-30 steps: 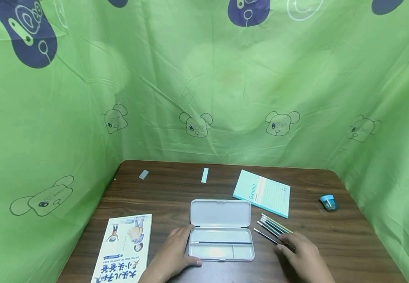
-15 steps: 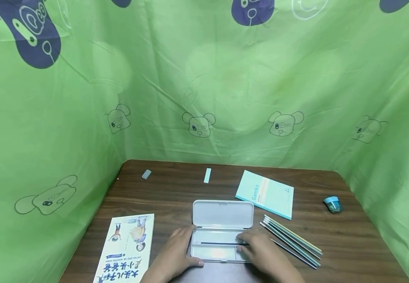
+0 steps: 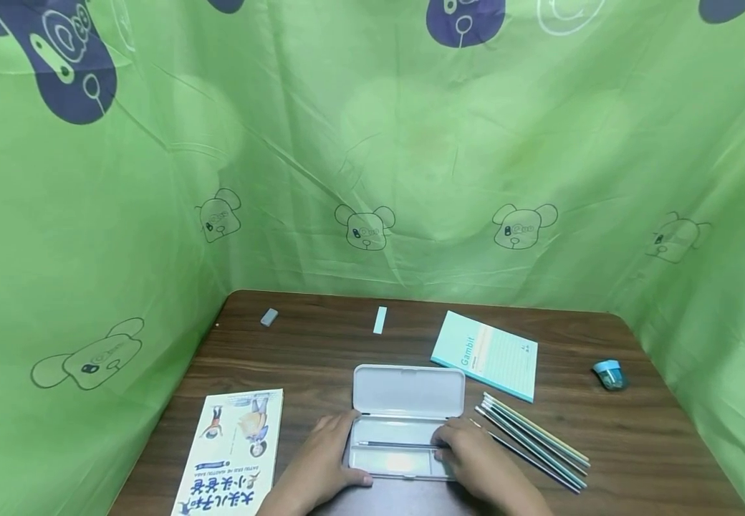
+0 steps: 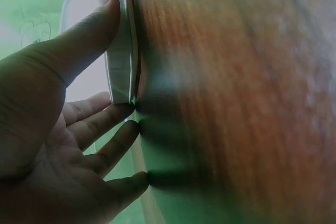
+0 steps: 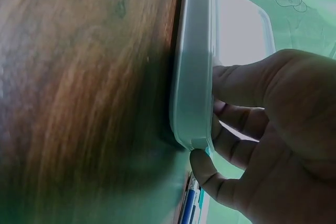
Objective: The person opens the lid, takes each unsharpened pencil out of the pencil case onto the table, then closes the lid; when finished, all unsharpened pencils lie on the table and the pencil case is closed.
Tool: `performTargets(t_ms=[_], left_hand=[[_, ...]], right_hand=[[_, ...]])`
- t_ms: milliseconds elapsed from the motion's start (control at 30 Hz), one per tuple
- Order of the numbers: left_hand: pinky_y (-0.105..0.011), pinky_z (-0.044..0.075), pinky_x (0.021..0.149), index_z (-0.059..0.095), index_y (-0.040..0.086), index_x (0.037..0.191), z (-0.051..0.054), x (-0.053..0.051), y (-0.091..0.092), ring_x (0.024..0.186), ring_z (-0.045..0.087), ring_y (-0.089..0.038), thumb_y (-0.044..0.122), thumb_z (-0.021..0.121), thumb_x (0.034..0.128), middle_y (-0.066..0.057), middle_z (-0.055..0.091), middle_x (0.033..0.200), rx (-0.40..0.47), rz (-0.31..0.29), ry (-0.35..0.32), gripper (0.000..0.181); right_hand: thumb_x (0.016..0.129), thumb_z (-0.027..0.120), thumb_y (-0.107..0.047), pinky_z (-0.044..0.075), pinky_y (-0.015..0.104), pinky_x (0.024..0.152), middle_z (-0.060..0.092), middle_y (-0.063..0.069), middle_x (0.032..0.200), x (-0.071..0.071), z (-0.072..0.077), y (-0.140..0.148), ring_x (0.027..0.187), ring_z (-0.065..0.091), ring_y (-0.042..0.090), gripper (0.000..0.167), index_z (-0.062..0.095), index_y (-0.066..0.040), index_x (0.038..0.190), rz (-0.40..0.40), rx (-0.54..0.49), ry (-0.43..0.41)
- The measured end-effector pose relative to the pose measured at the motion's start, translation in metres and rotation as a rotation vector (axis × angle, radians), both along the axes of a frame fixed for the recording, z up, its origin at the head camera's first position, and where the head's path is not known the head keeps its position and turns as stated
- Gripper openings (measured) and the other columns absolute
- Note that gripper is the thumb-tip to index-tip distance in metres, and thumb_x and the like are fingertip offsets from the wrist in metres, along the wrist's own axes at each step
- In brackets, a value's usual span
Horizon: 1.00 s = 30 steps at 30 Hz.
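Note:
An open pencil case (image 3: 408, 391) lies on the table, its lid tilted back; one pencil (image 3: 388, 444) lies lengthwise inside it. My left hand (image 3: 321, 462) holds the case's left end, thumb at the front corner and fingers along the side; the left wrist view shows the thumb (image 4: 97, 32) across the edge. My right hand (image 3: 485, 459) reaches over the case's right end, thumb and forefinger closed round the pencil's right part, which they hide. In the right wrist view its little finger (image 5: 210, 179) touches the case's corner (image 5: 197, 124). Several loose pencils (image 3: 540, 441) lie to the right.
A book (image 3: 233, 451) lies at the left. Behind the case are an eraser (image 3: 269, 317), a pale strip (image 3: 380, 320) and a notebook (image 3: 488, 355). A blue sharpener (image 3: 609, 375) sits far right. Green cloth (image 3: 437, 158) surrounds the table.
My right hand has left the loose pencils and moved left to the case, where its thumb and forefinger have drawn closer together. My left hand has stayed at the case's left end.

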State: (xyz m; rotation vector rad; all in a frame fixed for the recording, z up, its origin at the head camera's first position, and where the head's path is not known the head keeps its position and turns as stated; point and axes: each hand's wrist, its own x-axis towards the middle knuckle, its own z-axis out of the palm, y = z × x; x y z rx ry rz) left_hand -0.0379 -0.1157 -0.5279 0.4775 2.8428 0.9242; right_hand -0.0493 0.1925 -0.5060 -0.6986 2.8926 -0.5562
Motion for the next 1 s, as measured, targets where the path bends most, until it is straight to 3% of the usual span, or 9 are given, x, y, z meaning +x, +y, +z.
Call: performTargets(t_ms=[367, 667, 767, 1000], left_hand=[[-0.061, 0.05, 0.122, 0.054, 0.002, 0.159, 0.002, 0.001, 0.0, 0.145, 0.06, -0.041, 0.048, 0.103, 0.0706, -0.017, 0.065, 0.158, 0.003, -0.004, -0.015, 0.111], [-0.062, 0.05, 0.121, 0.053, 0.003, 0.159, 0.002, 0.0, 0.001, 0.146, 0.059, -0.041, 0.049, 0.103, 0.07, -0.017, 0.065, 0.158, 0.011, 0.001, -0.023, 0.112], [-0.062, 0.051, 0.121, 0.054, 0.003, 0.159, 0.002, 0.0, 0.001, 0.146, 0.059, -0.041, 0.049, 0.103, 0.07, -0.016, 0.065, 0.158, 0.01, 0.001, -0.023, 0.112], [-0.062, 0.05, 0.122, 0.053, 0.003, 0.159, 0.003, 0.0, 0.0, 0.146, 0.059, -0.042, 0.049, 0.103, 0.0702, -0.017, 0.065, 0.159, 0.006, 0.001, -0.024, 0.112]], right_hand=[[0.093, 0.089, -0.018, 0.05, 0.031, 0.074, 0.067, -0.019, 0.09, -0.002, -0.003, 0.002, 0.086, 0.055, 0.0, 0.014, 0.078, -0.026, 0.096, -0.01, -0.076, 0.008], [0.088, 0.092, -0.014, 0.055, 0.029, 0.073, 0.065, -0.02, 0.089, 0.003, 0.001, 0.015, 0.086, 0.057, -0.002, 0.023, 0.072, -0.026, 0.091, -0.057, -0.156, 0.139], [0.089, 0.091, -0.012, 0.058, 0.031, 0.076, 0.067, -0.019, 0.091, 0.005, 0.006, 0.027, 0.09, 0.062, 0.001, 0.023, 0.072, -0.025, 0.093, -0.098, -0.158, 0.156], [0.086, 0.093, -0.005, 0.061, 0.035, 0.079, 0.068, -0.014, 0.093, 0.015, 0.011, 0.071, 0.091, 0.065, 0.003, 0.028, 0.074, -0.024, 0.093, -0.287, -0.149, 0.206]])
